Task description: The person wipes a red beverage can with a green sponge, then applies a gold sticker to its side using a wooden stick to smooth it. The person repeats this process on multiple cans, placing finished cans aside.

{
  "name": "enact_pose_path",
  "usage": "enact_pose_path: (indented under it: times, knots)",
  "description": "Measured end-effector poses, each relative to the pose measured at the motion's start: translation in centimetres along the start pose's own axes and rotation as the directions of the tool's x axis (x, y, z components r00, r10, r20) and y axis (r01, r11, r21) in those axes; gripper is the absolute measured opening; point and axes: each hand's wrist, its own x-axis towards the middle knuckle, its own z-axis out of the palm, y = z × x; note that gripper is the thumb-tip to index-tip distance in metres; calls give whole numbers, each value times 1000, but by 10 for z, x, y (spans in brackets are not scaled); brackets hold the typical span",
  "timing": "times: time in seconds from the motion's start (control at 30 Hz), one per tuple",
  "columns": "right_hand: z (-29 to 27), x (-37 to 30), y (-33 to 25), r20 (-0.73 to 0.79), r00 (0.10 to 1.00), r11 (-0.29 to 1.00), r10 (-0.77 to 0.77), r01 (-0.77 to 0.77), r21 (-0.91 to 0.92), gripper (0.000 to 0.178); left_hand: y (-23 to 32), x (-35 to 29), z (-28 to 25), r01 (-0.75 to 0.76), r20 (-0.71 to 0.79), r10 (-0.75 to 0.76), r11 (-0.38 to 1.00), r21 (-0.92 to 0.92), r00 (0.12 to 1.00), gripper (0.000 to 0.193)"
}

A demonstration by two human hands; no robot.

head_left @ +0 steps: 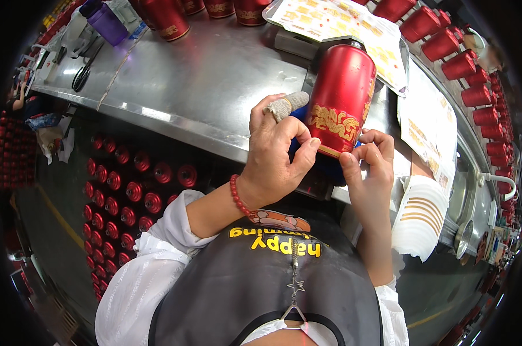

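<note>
A shiny red metal bottle (343, 81) with gold patterned decals lies in front of me, its base end toward me, over a blue support (300, 115) that is mostly hidden. A thin gold band (329, 152) runs along its base edge. My left hand (275, 153), with a cloth finger cover on one finger and a red bead bracelet at the wrist, is curled beside the base, thumb and forefinger pinched close to the band. On the other side, my right hand (369, 164) also pinches near the base edge. Whatever sits between the fingertips is too small to make out.
Gold decal sheets (353, 26) lie on a tray behind the bottle, more sheets (428, 124) to the right. White paper with gold strips (421, 216) hangs nearer me. Red bottles (164, 20) and a purple bottle (107, 23) stand on the steel worktable (180, 75); more red bottles (128, 202) are below.
</note>
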Motion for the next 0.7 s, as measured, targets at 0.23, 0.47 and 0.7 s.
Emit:
enact_pose_path:
  times: [0.23,0.47,0.7]
  knots:
    - [1,-2,3,2,1000,1000,10,-10,16,25,-10,-16,-8,-180,-55,194,965,190,979,20]
    - [-3,-3,7,39,999,1000,-10,10,13,27,-9,-47,-3,-173,-2,175,977,126,985,40]
    - [-8,-4,14,81,997,995,-2,-6,99,29,-17,-45,-7,-354,20,363,892,281,931,33]
